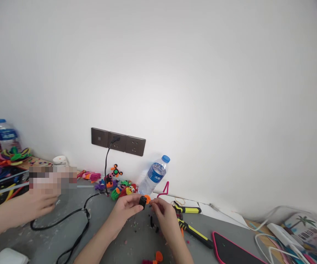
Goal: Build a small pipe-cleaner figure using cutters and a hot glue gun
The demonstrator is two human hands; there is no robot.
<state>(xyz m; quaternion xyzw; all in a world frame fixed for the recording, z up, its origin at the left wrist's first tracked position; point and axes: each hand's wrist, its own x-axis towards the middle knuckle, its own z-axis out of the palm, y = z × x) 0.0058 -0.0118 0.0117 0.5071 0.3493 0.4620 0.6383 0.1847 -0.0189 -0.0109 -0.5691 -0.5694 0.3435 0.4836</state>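
Between the thumb and fingers of my left hand (126, 208) is a small black pipe-cleaner piece (142, 202), tightly wound, with an orange coil (147, 199) at its right side. My right hand (162, 209) is closed in a pinch just right of the coil; what its fingertips hold is too small to make out. Black scraps (151, 221) lie on the grey table below. Closer to me, partly cut off by the frame, is an orange pipe-cleaner coil (158, 256). Yellow-and-black pliers (195, 233) lie beside my right wrist.
Another person's hand (44, 201) reaches in from the left. A water bottle (154, 178) leans at the wall, near several colourful pipe-cleaner figures (124, 190). A black cable (85, 220) runs from the wall socket (117, 141) across the table. A pink-edged phone (235, 251) lies at right.
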